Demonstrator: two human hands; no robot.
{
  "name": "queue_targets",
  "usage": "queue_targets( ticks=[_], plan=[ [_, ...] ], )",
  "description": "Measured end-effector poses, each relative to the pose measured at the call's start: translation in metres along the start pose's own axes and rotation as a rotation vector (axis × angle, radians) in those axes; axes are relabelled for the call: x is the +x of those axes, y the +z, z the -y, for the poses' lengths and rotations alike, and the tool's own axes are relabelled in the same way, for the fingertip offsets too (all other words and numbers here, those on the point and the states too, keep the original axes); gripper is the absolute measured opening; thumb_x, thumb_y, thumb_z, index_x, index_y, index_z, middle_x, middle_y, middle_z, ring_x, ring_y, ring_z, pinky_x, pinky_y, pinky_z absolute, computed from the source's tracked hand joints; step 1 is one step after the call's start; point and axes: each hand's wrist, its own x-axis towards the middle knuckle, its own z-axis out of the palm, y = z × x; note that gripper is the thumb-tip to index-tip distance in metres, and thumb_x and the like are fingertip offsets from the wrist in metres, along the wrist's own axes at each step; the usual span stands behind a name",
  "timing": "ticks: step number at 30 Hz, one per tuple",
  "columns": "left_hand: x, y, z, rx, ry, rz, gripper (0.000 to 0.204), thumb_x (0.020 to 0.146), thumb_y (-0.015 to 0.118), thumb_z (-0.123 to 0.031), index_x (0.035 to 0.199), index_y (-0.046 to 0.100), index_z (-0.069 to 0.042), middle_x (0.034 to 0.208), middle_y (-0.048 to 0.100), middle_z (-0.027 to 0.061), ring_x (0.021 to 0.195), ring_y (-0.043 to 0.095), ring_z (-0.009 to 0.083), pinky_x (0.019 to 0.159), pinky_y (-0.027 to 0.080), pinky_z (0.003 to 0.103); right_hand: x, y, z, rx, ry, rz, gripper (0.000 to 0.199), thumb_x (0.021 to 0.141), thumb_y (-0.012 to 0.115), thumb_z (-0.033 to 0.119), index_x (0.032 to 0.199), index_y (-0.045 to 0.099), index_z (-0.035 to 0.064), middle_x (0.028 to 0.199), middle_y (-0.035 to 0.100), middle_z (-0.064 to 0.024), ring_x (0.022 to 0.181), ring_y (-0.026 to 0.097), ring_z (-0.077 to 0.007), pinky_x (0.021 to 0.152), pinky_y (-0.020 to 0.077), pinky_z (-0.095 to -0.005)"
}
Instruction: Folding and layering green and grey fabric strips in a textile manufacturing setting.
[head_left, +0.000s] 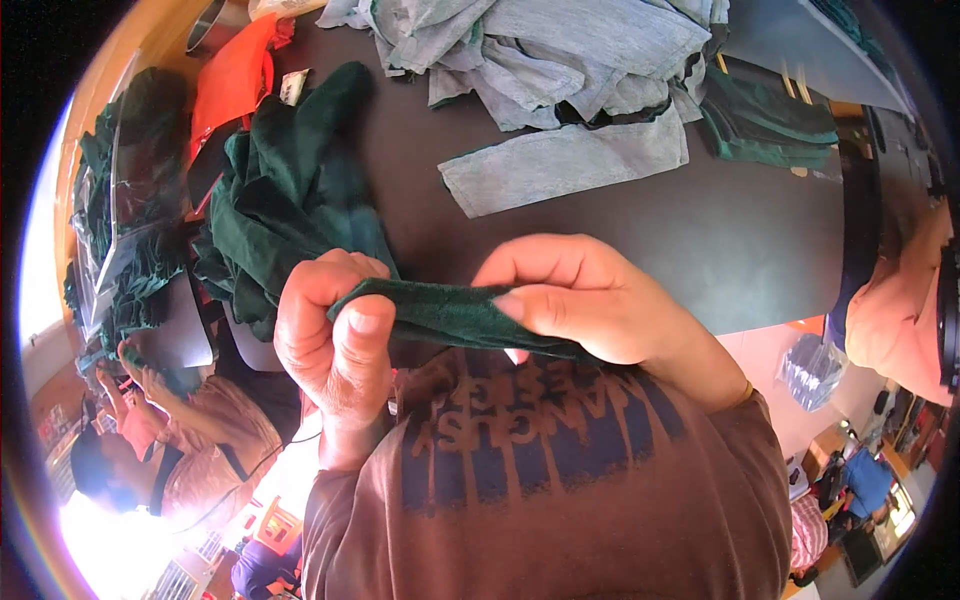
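Observation:
Between my hands, close to my chest, a narrow folded strip of dark green fabric [440, 310] is stretched sideways. My left hand [338, 335] pinches its left end between thumb and curled fingers. Farther along, my right hand [580, 300] grips the strip with the thumb on top; the right end is partly hidden under that hand. A crumpled heap of dark green cloth [270, 200] lies on the dark table [400, 170], just beyond my left hand.
Grey fabric pieces [570, 60] are piled at the table's far side, one long grey piece [570, 165] in front. A green stack [765, 120] lies far right, a red cloth [232, 80] far left. People work at left [200, 430] and right [900, 300].

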Motion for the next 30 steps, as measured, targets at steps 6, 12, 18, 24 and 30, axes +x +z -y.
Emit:
queue_targets(
  ticks=[6,12,18,24,30],
  plan=[
    [0.002,-0.006,-0.011,-0.085,0.038,-0.136,0.026,0.083,0.062,-0.023,0.075,0.045,-0.005,0.065,0.041,0.0007,0.060,0.038,0.0125,0.056,0.032,0.026,0.000,0.004,-0.004,-0.005,0.143,0.008,0.023,0.092,0.049,0.021,0.100,0.057,0.0007,0.084,0.054,0.0046,0.077,0.046,-0.0032,0.068,0.0386,-0.0180],
    [0.010,-0.029,-0.014,0.120,0.135,-0.270,0.027,0.081,0.066,-0.022,0.073,0.048,-0.003,0.062,0.043,-0.0010,0.056,0.034,0.0067,0.054,0.029,0.022,0.008,0.002,-0.007,-0.684,-0.201,0.199,0.024,0.092,0.051,0.023,0.096,0.057,0.0002,0.083,0.061,-0.0067,0.075,0.056,-0.0086,0.065,0.0436,-0.0228],
    [0.006,-0.054,-0.020,0.248,0.180,-0.328,0.025,0.081,0.065,-0.018,0.070,0.049,-0.003,0.062,0.041,-0.0025,0.057,0.033,0.0059,0.054,0.026,0.020,0.009,0.007,-0.007,-0.489,0.069,0.179,0.025,0.093,0.048,0.022,0.090,0.057,-0.0006,0.073,0.062,-0.0040,0.066,0.057,-0.0101,0.061,0.0464,-0.0246],
    [0.026,-0.107,-0.047,0.720,-0.062,-0.638,0.021,0.082,0.063,-0.022,0.088,0.058,-0.003,0.079,0.053,0.0013,0.073,0.048,0.0095,0.066,0.035,0.021,0.009,0.007,-0.009,-0.644,0.058,0.125,0.022,0.091,0.051,0.018,0.097,0.057,-0.0022,0.076,0.062,-0.0054,0.068,0.057,-0.0109,0.066,0.0461,-0.0236],
    [0.025,-0.090,-0.029,1.178,0.216,-0.562,0.038,0.079,0.063,-0.021,0.112,0.054,-0.004,0.122,0.048,0.0138,0.110,0.046,0.0250,0.092,0.035,0.035,0.008,0.008,-0.011,-0.494,0.099,-0.046,0.021,0.090,0.052,0.016,0.100,0.056,-0.0020,0.082,0.060,-0.0032,0.075,0.054,-0.0077,0.069,0.0446,-0.0229]
  ],
)
